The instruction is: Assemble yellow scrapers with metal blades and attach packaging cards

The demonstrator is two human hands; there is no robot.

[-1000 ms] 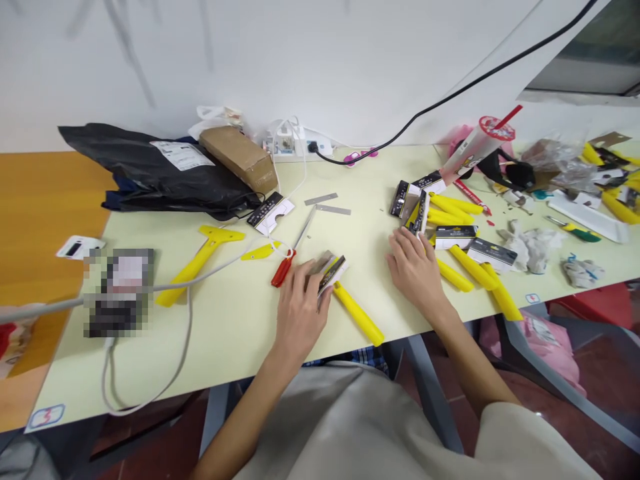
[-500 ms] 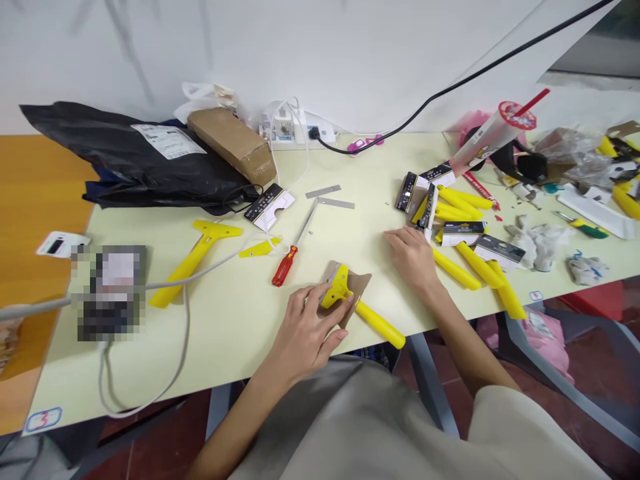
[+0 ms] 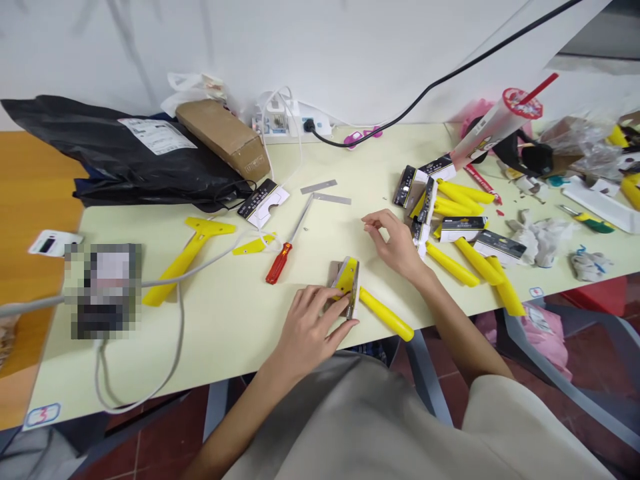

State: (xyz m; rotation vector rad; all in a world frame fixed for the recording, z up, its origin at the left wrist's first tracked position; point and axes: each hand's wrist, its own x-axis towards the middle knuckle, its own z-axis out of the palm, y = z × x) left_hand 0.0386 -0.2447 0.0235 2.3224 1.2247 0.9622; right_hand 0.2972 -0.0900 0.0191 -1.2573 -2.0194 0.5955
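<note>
My left hand (image 3: 311, 320) grips the head of a yellow scraper (image 3: 387, 313), thumb on the near side and fingers on the far side. A folded card sleeve (image 3: 354, 293) stands up around part of that head; the scraper's handle points right toward the table's front edge. My right hand (image 3: 393, 241) hovers over the table to the right, fingers loosely bent, with a gap between thumb and forefinger and nothing visible in it. Beside it lies a pile of yellow scrapers (image 3: 453, 265) with black-and-white card sleeves (image 3: 463, 229) on their heads.
A red-handled screwdriver (image 3: 280, 263), two metal blades (image 3: 333, 199), a loose card sleeve (image 3: 263, 203) and a bare yellow scraper (image 3: 175, 270) lie left of centre. A white cable (image 3: 200, 272) crosses the left side. A tall cup (image 3: 493, 127) leans at the back right.
My right hand has left the scraper pile and moved left, its fingers curling. The card under my left hand has gone from spread out to folded upright against the scraper's head.
</note>
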